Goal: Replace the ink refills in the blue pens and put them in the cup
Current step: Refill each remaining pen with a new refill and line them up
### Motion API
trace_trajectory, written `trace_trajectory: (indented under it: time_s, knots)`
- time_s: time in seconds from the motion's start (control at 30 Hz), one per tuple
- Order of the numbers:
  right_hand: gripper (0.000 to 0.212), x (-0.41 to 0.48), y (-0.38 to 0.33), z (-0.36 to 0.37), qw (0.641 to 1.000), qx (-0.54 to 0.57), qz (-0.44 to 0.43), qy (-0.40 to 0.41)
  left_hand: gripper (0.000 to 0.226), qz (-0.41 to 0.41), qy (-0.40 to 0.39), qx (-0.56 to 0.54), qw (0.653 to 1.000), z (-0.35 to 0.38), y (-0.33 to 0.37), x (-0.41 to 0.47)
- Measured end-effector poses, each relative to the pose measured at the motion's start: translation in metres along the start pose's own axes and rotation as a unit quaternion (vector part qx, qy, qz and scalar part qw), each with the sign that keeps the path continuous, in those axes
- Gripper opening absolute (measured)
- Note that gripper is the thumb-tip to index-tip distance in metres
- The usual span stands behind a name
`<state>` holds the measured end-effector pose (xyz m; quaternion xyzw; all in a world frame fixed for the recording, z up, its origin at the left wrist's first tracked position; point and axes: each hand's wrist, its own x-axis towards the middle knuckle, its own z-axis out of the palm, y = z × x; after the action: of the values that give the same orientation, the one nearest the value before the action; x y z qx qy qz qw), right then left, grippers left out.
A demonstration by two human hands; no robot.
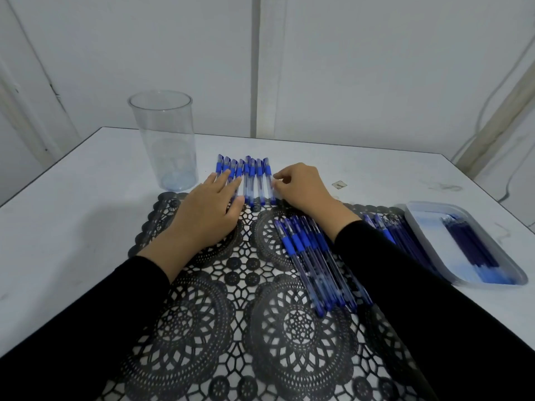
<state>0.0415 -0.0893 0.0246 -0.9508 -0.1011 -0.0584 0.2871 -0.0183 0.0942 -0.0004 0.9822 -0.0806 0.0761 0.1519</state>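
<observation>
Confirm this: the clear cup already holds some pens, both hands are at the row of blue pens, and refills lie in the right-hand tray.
One error: the head view shows the clear cup empty. The left hand and right hand are at the row of blue pens, and refills lie in the right-hand tray.

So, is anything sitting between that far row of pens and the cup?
Nothing visible: only bare table lies between the row of pens and the cup. The left hand rests on the row's left end.
</observation>
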Motion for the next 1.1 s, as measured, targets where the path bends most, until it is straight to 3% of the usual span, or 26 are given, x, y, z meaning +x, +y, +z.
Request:
trace_trajectory:
  time_s: [0.47, 0.63, 0.77, 0.93, 1.1]
  knots:
    - [0.024, 0.007, -0.010, 0.010, 0.997, 0.010, 0.066, 0.038, 0.057, -0.013, -0.034, -0.021, 0.999, 0.004, -0.003, 0.000]
    - [0.017, -0.007, 0.000, -0.005, 0.987, 0.118, 0.102, 0.043, 0.056, -0.017, -0.029, -0.047, 0.998, 0.003, -0.002, -0.002]
    - [0.016, -0.026, 0.003, -0.020, 0.940, 0.306, 0.140, 0.050, 0.051, 0.026, 0.057, -0.106, 0.992, -0.002, 0.002, -0.005]
    - [0.019, -0.070, -0.016, -0.031, 0.908, 0.408, 0.084, 0.049, 0.049, 0.012, 0.104, -0.362, 0.926, -0.013, 0.039, -0.021]
    - [0.020, -0.114, -0.032, -0.031, 0.902, 0.422, 0.044, 0.079, 0.053, 0.020, 0.135, -0.504, 0.853, -0.010, 0.068, -0.039]
